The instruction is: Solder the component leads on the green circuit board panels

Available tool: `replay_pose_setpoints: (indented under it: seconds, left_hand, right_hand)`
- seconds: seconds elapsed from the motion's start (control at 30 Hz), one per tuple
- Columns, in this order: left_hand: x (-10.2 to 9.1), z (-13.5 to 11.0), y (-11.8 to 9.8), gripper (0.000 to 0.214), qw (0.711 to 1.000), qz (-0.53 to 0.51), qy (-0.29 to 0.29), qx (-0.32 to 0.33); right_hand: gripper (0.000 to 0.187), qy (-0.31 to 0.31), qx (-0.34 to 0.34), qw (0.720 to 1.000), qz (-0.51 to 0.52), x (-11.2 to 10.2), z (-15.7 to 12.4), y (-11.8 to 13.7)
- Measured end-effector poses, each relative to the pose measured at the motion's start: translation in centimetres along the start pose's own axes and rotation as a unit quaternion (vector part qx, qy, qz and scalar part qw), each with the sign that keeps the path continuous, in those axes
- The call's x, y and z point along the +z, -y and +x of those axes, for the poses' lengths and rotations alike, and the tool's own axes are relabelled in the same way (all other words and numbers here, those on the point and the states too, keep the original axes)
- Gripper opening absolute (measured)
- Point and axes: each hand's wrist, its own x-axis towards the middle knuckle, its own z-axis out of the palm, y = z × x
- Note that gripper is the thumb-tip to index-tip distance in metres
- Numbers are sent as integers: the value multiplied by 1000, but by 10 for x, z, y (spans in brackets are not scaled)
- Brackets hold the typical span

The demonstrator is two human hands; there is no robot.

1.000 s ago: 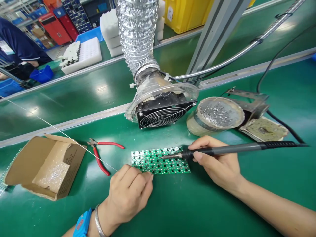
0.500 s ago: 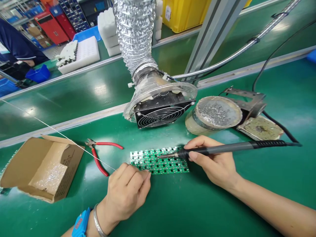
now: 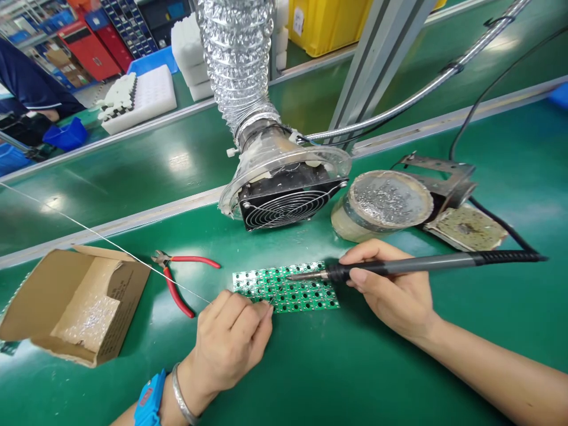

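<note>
A green circuit board (image 3: 306,296) with rows of black round spots lies flat on the green bench. My right hand (image 3: 393,290) grips a soldering iron (image 3: 412,264) like a pen, its metal tip over the board's upper middle; whether the tip touches cannot be made out. At the board's lower left edge, my left hand (image 3: 233,340) is closed in a pinch on thin solder wire (image 3: 102,238), which runs in from the upper left and pokes out past the fingertips. A blue wrist strap (image 3: 149,397) and a metal bangle sit on the left wrist.
Red-handled cutters (image 3: 175,290) lie open left of the board, beside a cardboard box (image 3: 119,319). Behind the board hangs a fume extractor fan (image 3: 290,207) on a foil duct. A round tub of solder bits (image 3: 390,201) and an iron stand (image 3: 470,228) are at right. Someone's sleeve (image 3: 35,80) shows far left.
The soldering iron and my right hand have shifted slightly right, the tip lifting a little up the board. My left hand stays almost in place, still pinching the wire. The view has moved slightly.
</note>
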Motion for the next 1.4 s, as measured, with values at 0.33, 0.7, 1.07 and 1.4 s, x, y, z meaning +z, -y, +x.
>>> replay_pose_setpoints:
  seconds: [0.33,0.7,1.07,1.4]
  left_hand:
    - [6,1,0,11,1000,15,7,3]
    - [10,2,3,10,1000,11,16,7]
    - [11,3,1,13,1000,-16,18,7]
    - [17,5,0,11,999,-15,23,19]
  right_hand:
    - [4,21,9,999,-28,2,1,3]
    - [3,17,8,1000,-10,2,1,3]
    - [5,-18,28,999,41,-8,-1,-3]
    - [4,9,26,999,24,-6,0,-3]
